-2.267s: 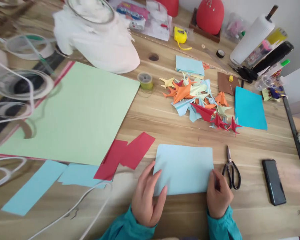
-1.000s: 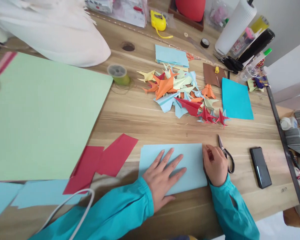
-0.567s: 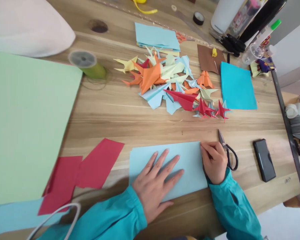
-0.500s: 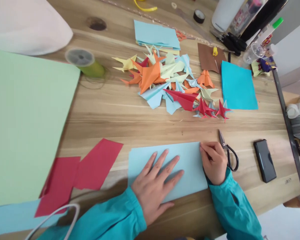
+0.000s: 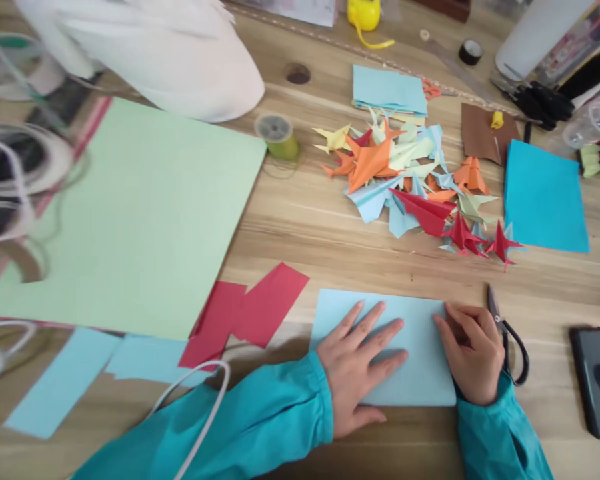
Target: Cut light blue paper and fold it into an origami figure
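A light blue sheet of paper (image 5: 420,360) lies on the wooden table in front of me, folded or stacked so that its edges nearly meet. My left hand (image 5: 357,367) rests flat on its left half, fingers spread. At the upper right corner of the sheet is my right hand (image 5: 475,350), its fingers curled, with the thumb on the paper and the index fingertip at the corner. Just right of that hand lies a pair of scissors (image 5: 511,343) with dark handles, partly hidden by it. Red paper pieces (image 5: 267,307) lie to the left of the sheet.
Folded paper figures (image 5: 420,180) are heaped beyond the sheet. A large pale green sheet (image 5: 150,220) covers the left side, near a thread spool (image 5: 279,137). Bright blue paper (image 5: 545,197) and a phone (image 5: 596,380) lie rightward. A white cable (image 5: 207,427) crosses my left sleeve.
The view has swung left, so things appear farther right. My left hand stays flat on the paper. My right thumb has shifted slightly inward over the sheet's corner.
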{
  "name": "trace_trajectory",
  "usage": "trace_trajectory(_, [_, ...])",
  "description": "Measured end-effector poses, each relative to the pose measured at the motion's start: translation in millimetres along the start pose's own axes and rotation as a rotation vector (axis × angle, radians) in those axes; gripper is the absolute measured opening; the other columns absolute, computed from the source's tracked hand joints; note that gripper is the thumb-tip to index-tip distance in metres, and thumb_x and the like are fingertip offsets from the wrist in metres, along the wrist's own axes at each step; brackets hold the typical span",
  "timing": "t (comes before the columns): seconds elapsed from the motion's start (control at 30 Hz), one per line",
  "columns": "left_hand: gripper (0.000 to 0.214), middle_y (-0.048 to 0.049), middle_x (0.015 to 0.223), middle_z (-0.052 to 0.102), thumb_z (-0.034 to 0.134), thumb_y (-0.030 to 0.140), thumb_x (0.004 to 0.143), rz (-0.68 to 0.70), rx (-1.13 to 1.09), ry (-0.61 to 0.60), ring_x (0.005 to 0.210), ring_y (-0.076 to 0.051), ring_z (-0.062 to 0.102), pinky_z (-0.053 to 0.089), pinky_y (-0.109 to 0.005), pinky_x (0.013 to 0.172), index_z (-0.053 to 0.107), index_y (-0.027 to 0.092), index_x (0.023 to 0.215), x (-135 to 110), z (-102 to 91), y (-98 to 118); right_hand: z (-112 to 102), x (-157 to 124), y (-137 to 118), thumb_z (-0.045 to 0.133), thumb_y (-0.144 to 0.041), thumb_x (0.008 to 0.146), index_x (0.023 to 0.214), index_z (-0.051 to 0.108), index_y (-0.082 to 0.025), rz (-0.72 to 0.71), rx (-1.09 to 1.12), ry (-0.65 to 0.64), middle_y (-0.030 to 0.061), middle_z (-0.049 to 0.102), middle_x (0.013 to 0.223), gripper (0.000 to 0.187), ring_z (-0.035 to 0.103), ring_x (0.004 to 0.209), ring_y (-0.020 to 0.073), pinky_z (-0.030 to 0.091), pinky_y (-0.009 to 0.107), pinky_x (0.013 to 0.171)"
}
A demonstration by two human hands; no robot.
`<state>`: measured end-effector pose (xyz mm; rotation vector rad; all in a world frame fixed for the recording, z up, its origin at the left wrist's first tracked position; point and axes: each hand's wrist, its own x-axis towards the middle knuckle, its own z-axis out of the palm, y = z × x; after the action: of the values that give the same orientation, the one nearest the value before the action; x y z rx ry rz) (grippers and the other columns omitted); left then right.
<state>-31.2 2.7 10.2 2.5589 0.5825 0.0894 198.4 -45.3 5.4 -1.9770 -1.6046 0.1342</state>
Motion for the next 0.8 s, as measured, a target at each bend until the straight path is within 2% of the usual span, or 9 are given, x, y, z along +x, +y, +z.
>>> trace_trajectory(0.17, [0.075,-0.0093,0.152,0.026,0.059,0.065,0.072,0.009,-0.058,0.024,0.14,-0.041,0.005,0.005,-0.061,0.111,0.044,0.028,0.136,0,2.0,-2,0,0,2,0.069,-0.03,0.079,0.094,0.07,-0.016,-0.015,-0.03,0.015,0.0049,0.06,0.086,0.021,0.06,0.066,0.0129,0.052,0.026,0.056])
trace_trajectory(0.53, [0.077,-0.0139,0.151,0.026,0.059,0.064,0.071,0.028,-0.048,0.065,0.139,-0.043,0.008,0.007,-0.063,0.109,0.044,0.024,0.135,-1,-1.0,-3,-1,-1,5,0.069,-0.033,0.078,0.094,0.071,-0.016,-0.028,-0.046,0.028,0.0049,0.062,0.086,0.023,0.059,0.061,0.0114,0.051,0.025,0.052])
trace_trajectory(0.67, [0.074,-0.0168,0.148,0.031,0.056,0.065,0.072,0.009,-0.043,0.16,0.139,-0.044,0.011,0.01,-0.067,0.107,0.047,0.021,0.131,-18,-5.5,-8,0,-2,6,0.07,-0.034,0.077,0.093,0.071,-0.015,-0.018,-0.068,0.031,0.0051,0.062,0.086,0.024,0.06,0.063,0.0123,0.052,0.026,0.056])
trace_trajectory(0.8, [0.066,-0.017,0.146,0.033,0.052,0.057,0.078,0.044,-0.039,0.266,0.138,-0.043,0.016,0.017,-0.068,0.104,0.042,0.02,0.132,-45,-6.1,-18,0,-4,8,0.071,-0.034,0.077,0.093,0.072,-0.014,-0.009,-0.083,0.036,0.0062,0.063,0.088,0.026,0.06,0.065,0.0137,0.052,0.028,0.058])
